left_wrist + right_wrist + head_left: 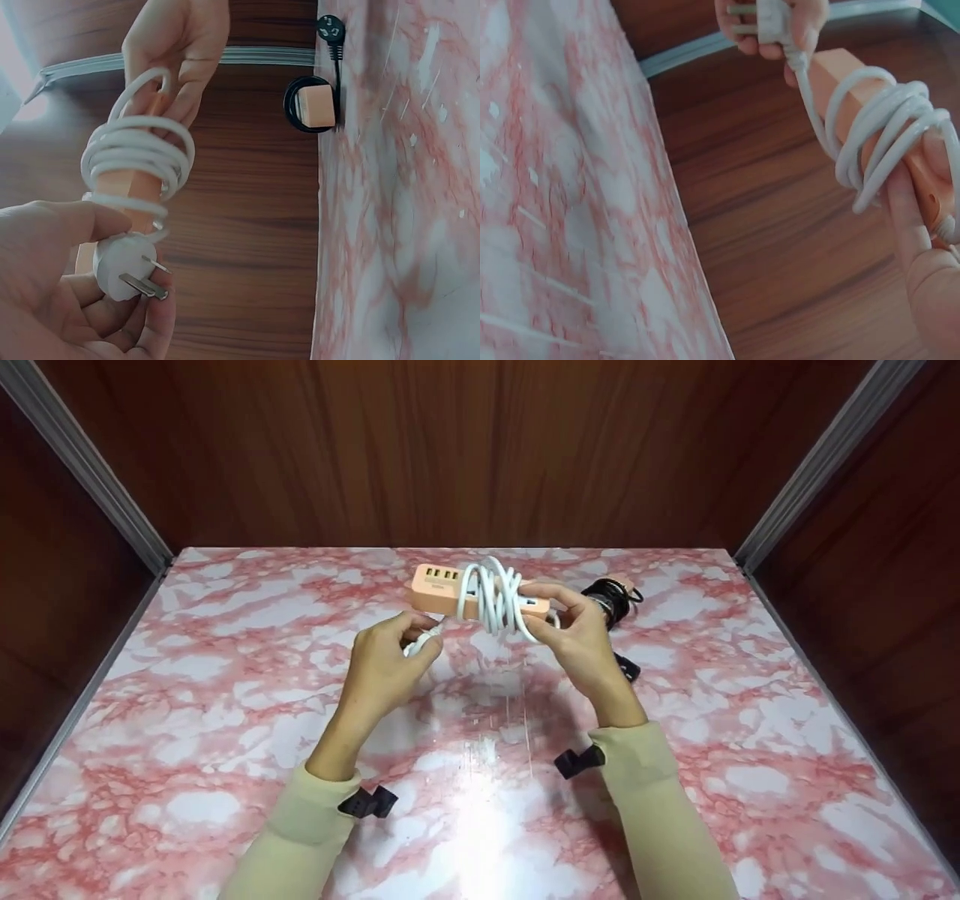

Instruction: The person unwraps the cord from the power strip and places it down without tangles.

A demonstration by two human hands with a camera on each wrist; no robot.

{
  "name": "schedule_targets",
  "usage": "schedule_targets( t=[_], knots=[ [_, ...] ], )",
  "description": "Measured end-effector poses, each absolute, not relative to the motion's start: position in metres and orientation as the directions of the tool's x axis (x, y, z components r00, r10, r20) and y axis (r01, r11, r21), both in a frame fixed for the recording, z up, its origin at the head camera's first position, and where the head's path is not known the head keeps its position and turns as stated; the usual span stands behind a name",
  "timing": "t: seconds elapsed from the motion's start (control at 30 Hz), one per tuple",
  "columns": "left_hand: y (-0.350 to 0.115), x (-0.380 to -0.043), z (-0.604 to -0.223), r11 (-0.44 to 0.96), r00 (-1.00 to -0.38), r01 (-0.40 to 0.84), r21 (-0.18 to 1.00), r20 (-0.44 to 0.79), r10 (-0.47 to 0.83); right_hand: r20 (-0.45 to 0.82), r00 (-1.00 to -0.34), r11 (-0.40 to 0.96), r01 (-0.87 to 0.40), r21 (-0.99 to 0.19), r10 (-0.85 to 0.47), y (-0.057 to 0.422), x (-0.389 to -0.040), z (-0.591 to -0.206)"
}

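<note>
Bearing several wraps of white cord [486, 600], the orange power strip [435, 598] is held above the tabletop [225, 720] in the head view, right hand [581, 637] gripping one end. Tabletop spreads leftward; a black cord coil [609, 598] stands beyond the right hand. Left wrist view: left hand [45, 262] pinches the white plug [120, 262]. Right wrist view: wrapping judged mostly in place; plug lead [808, 105] loose, outstanding; tabletop edge apart from strip.

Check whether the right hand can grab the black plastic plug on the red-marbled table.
Probably not yet: the right hand grips the orange plastic power strip wrapped in white cable, though the plug looks uncovered.
</note>
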State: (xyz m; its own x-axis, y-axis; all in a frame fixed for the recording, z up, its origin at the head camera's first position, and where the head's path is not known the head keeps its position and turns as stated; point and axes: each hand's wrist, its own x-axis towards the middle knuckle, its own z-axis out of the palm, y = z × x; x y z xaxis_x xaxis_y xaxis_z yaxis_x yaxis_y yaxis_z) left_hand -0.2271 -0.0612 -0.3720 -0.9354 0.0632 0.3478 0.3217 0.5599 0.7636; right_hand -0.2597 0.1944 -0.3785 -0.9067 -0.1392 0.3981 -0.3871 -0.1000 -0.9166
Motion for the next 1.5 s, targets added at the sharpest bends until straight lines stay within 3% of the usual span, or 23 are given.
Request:
schedule_targets(
  t=[0.3, 1.1, 1.5],
  knots=[
    [-0.067, -0.230, -0.372, 0.516, -0.946, 0.317, 0.796, 0.303, 0.115, 0.466, -0.870, -0.079, -0.459, -0.885, -0.164, 0.207, -0.257, -0.378],
    [-0.082, -0.249, -0.377, 0.623, -0.869, 0.457, 0.635, 0.468, 0.160, 0.434, -0.832, -0.124, -0.418, -0.900, -0.346, 0.215, -0.243, -0.368],
    [-0.087, -0.251, -0.371, 0.637, -0.757, 0.543, 0.547, 0.648, 0.088, 0.417, -0.846, -0.092, -0.411, -0.907, -0.334, 0.214, -0.244, -0.370]
  ],
)
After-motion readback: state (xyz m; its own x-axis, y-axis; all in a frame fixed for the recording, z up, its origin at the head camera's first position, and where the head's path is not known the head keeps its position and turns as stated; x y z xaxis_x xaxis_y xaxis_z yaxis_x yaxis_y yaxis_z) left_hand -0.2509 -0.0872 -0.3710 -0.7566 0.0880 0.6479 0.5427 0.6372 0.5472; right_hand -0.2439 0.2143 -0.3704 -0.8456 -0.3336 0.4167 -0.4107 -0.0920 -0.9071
